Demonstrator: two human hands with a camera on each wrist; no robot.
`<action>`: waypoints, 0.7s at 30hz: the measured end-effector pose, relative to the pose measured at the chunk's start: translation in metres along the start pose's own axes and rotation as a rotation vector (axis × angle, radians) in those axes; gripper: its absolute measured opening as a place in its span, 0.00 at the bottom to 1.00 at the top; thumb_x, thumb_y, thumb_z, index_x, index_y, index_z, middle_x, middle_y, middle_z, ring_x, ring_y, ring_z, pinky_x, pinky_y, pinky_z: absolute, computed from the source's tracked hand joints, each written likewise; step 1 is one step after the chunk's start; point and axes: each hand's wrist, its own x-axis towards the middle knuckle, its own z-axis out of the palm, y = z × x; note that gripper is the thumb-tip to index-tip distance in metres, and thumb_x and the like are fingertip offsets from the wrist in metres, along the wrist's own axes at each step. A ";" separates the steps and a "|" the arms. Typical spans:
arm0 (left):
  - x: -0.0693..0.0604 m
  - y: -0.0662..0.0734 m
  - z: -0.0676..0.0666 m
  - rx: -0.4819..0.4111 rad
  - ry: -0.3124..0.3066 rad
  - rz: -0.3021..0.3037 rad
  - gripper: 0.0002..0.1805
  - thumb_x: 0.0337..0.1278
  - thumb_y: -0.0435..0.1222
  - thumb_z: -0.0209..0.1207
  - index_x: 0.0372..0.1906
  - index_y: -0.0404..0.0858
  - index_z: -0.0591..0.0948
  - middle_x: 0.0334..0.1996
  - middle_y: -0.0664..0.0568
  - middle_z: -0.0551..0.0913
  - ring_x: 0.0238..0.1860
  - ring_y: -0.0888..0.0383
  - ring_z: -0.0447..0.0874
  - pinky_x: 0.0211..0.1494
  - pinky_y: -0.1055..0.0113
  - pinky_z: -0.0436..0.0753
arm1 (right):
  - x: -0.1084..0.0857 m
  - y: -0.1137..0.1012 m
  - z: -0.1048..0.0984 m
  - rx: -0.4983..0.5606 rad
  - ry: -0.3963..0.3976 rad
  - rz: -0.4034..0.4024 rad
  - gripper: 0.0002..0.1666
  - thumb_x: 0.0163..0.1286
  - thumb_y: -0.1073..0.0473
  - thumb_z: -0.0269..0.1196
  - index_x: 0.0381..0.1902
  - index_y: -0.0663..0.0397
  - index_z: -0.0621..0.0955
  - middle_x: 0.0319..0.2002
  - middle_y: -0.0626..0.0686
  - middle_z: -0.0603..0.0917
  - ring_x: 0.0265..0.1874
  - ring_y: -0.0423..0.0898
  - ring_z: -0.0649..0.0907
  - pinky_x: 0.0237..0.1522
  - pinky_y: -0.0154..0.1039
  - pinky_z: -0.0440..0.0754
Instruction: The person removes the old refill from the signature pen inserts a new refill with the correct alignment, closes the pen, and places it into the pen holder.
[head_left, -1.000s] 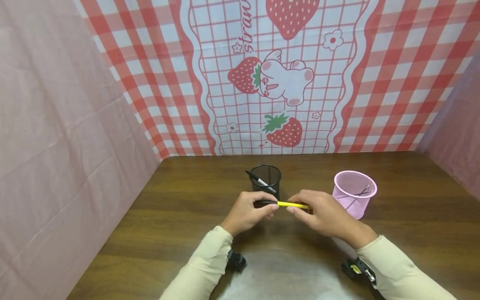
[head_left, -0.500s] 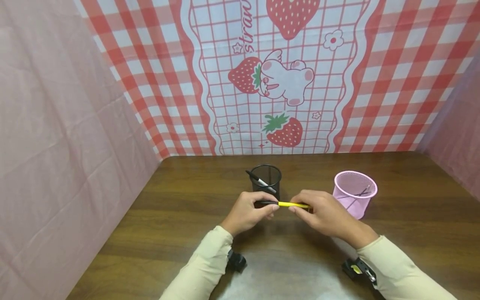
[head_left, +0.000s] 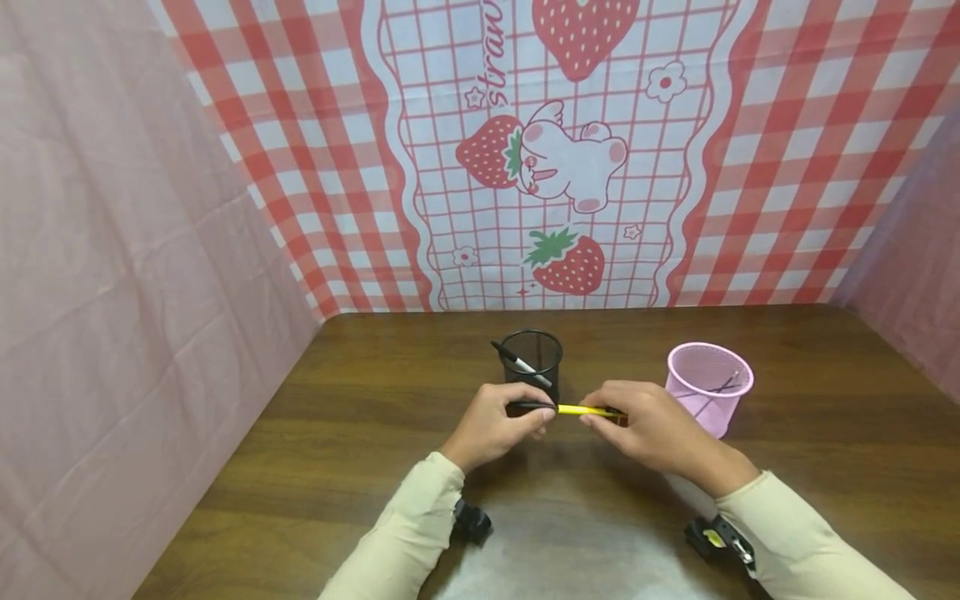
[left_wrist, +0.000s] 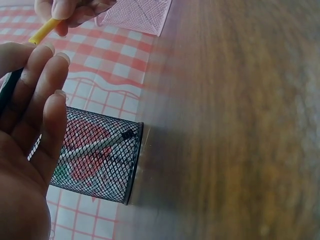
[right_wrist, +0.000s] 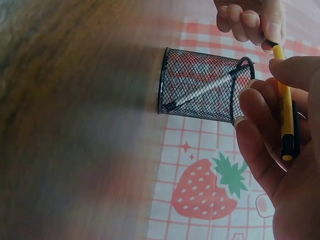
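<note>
A yellow pen (right_wrist: 286,100) is pinched between the thumb and fingers of the right hand (head_left: 648,423), and a dark piece (head_left: 529,406) is pinched in the left hand (head_left: 497,423). The two are held nearly end to end above the table (head_left: 315,467); whether they are joined cannot be told, as the meeting point is partly hidden by fingertips.

If the ends are pulled or pushed off line, the slim pen could be bent or twisted out of the light pinch. If they are parted with a jerk, either piece could be flung or dropped. By a sudden outward swing, the black cup (right_wrist: 200,69) just beyond the hands could be knocked and the marker (head_left: 534,369) in it spilled; the pink cup (head_left: 693,410) could likewise be struck by the right hand.
</note>
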 end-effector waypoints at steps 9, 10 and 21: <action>0.000 -0.006 -0.002 -0.016 -0.003 0.020 0.04 0.62 0.30 0.66 0.41 0.37 0.86 0.25 0.50 0.86 0.26 0.59 0.87 0.31 0.58 0.89 | 0.000 0.001 -0.001 0.013 0.011 -0.010 0.10 0.57 0.66 0.74 0.36 0.49 0.87 0.29 0.35 0.80 0.24 0.31 0.75 0.26 0.24 0.74; 0.000 -0.006 -0.003 -0.015 -0.002 0.020 0.04 0.62 0.30 0.66 0.41 0.36 0.86 0.25 0.50 0.86 0.26 0.59 0.87 0.31 0.58 0.89 | 0.000 0.001 -0.001 0.014 0.013 -0.011 0.10 0.57 0.66 0.74 0.36 0.49 0.86 0.28 0.35 0.80 0.24 0.31 0.75 0.26 0.24 0.74; -0.001 -0.004 -0.004 -0.023 0.004 -0.001 0.04 0.63 0.30 0.65 0.41 0.35 0.86 0.26 0.48 0.87 0.26 0.59 0.87 0.32 0.61 0.89 | 0.000 -0.001 -0.003 -0.008 0.014 0.004 0.11 0.56 0.66 0.74 0.36 0.47 0.86 0.28 0.34 0.79 0.25 0.31 0.75 0.26 0.24 0.74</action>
